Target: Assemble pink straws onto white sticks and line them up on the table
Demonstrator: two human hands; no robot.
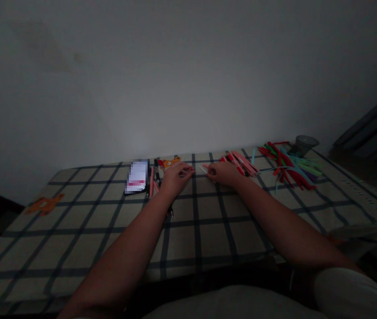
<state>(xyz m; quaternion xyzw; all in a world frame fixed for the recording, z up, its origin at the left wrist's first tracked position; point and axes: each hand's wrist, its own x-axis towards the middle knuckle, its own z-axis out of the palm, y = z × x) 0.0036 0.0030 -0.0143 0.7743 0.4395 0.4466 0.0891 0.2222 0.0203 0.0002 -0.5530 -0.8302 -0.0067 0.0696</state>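
Both my arms reach forward over a checked tablecloth (108, 221). My left hand (174, 176) lies at the far middle of the table, fingers curled, pinching something thin and pale at its tips. My right hand (222, 173) faces it a short way to the right, fingers also closed on a thin pale strip (204, 169). The two hands nearly meet. Just right of my right hand lies a bundle of pink and red strips (241, 163). Several pens (153, 181) lie just left of my left hand.
A phone (137, 176) with a lit screen lies left of the pens. A loose heap of red, green and blue strips (290, 166) spreads at the far right, with a dark cup (304, 144) behind it. A bare wall stands right behind the table.
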